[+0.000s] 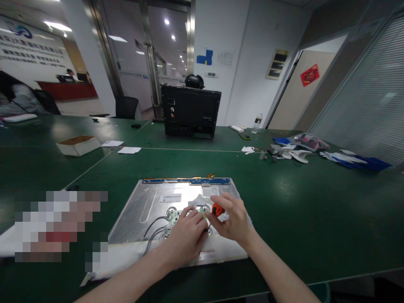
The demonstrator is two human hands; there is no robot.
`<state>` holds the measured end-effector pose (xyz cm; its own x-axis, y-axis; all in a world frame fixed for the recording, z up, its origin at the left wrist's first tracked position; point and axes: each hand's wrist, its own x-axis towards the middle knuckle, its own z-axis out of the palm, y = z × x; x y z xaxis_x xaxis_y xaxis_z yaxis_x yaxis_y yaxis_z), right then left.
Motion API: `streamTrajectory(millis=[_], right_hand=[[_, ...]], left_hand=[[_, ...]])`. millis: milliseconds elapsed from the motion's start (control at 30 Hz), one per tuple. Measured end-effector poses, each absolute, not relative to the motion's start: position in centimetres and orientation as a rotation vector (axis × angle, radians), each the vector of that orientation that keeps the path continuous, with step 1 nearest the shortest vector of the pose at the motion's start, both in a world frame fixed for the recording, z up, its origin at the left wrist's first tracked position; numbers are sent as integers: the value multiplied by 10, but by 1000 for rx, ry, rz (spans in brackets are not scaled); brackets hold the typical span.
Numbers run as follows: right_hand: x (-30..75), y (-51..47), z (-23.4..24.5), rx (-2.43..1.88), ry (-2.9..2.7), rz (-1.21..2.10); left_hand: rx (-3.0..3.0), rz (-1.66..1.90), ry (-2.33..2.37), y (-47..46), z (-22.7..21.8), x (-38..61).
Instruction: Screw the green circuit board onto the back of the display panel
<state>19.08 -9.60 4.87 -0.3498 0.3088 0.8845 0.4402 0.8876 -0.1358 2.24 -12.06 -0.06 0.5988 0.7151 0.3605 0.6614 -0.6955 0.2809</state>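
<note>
The silver panel (pixel 131 221) lies flat on the green desk (pixel 315 210) directly in front of the person, its long axis running left to right, with a blue circuit strip (pixel 170 181) along the far edge. Both hands are over its middle. The green circuit board (pixel 173 216) sits on the panel, mostly ahead and to the left of the left hand (pixel 191 229), which is the nearer one and hides part of it; its fingers bend down over the board, though whether they grip anything there I cannot tell. The right hand (pixel 232 219) pinches an orange-handled tool (pixel 217 209) between thumb and fingers, just to the right of the left hand's fingertips (the handle shows clearly, the tip less so). The board's long axis also seems to run left to right, and cables (pixel 153 235) curve away on its left side
</note>
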Motion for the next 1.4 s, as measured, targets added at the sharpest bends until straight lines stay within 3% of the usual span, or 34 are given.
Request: streamTrajectory(millis=[267, 567, 867, 1200, 1400], right_hand=[[193, -99, 53, -510, -2024, 11], [191, -95, 46, -568, -1975, -144], [193, -99, 52, -517, -2027, 13], [190, -96, 46, -574, -1974, -131], [193, -98, 52, -544, -2027, -8]], left_hand=[[2709, 662, 1175, -120, 0, 23], [2698, 717, 1164, -119, -4, 22], [2710, 660, 1169, -120, 3, 23], [2710, 702, 1140, -120, 2, 22], [2725, 703, 1161, -120, 0, 23]])
